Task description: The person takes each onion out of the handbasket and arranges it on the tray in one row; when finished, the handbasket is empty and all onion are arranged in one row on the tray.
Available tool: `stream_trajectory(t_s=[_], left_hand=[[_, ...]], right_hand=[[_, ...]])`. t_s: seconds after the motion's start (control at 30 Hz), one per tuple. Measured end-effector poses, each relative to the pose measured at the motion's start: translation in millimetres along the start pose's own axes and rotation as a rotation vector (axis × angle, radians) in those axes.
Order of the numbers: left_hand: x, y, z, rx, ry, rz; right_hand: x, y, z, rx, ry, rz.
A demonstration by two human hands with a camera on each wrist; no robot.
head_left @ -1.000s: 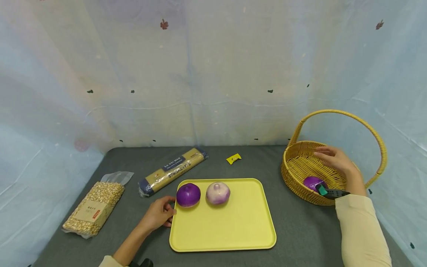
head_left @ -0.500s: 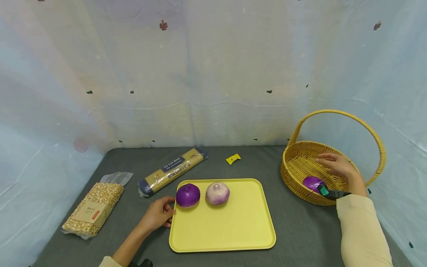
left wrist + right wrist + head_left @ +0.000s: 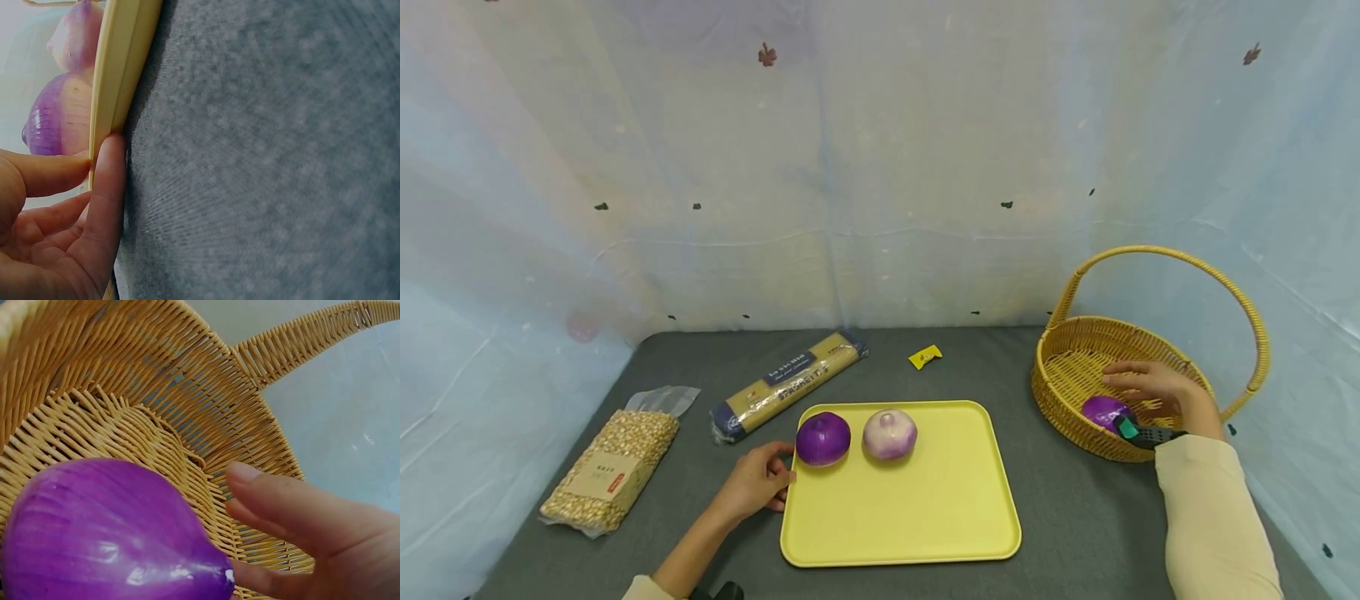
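Note:
My left hand [image 3: 756, 482] pinches the left rim of the yellow tray [image 3: 917, 517]; in the left wrist view its thumb and a finger [image 3: 107, 187] meet at the edge. A purple onion [image 3: 823, 438] sits on the tray near that hand, and a paler white-and-purple onion [image 3: 890, 434] stands to its right. Another purple onion [image 3: 112, 531] lies inside the wicker basket [image 3: 1067, 433]. My right hand [image 3: 1153, 387] reaches in over the basket beside this onion, fingers loosely extended, one fingertip at the onion's pointed end in the right wrist view.
A bag of corn kernels [image 3: 613, 467] lies at the left of the dark table, with a spaghetti packet [image 3: 790, 385] behind the tray. Near the back edge is a small yellow wrapped candy [image 3: 925, 357]. The basket's tall handle [image 3: 1247, 317] arches over its right side.
My right hand has sunk lower into the basket, closer to the onion there. The left hand, the tray and its two onions have stayed in place.

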State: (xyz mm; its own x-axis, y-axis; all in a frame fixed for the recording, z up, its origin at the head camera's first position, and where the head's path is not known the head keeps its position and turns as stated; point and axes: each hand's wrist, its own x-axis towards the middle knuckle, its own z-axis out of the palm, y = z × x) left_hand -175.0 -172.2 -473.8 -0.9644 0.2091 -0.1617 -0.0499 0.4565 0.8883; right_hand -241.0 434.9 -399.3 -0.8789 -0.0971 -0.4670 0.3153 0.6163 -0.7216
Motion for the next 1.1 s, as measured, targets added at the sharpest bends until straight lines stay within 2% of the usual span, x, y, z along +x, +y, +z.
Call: stream_trajectory(t_s=[0.2, 0.43, 0.6, 0.9, 1.1], left_hand=[[-1.2, 1.7, -0.2, 0.009, 0.003, 0.012], [-2.6, 4.8, -0.8, 0.010, 0.001, 0.009], [-1.6, 4.0, -0.6, 0.019, 0.004, 0.005], [-1.3, 1.8, -0.2, 0.023, 0.004, 0.012], [-0.8, 1.7, -0.3, 0.009, -0.005, -0.002]], right_hand=[[3.1, 1.4, 2.6, 0.034, -0.056, 0.080], [2.9, 1.1, 3.7, 0.052, -0.158, 0.058], [6.3, 4.5, 2.2, 0.104, -0.223, 0.063], [7.5, 5.4, 5.1, 0.090, -0.229, 0.056], [3.7, 0.1, 1.4, 0.093, -0.201, -0.030]])
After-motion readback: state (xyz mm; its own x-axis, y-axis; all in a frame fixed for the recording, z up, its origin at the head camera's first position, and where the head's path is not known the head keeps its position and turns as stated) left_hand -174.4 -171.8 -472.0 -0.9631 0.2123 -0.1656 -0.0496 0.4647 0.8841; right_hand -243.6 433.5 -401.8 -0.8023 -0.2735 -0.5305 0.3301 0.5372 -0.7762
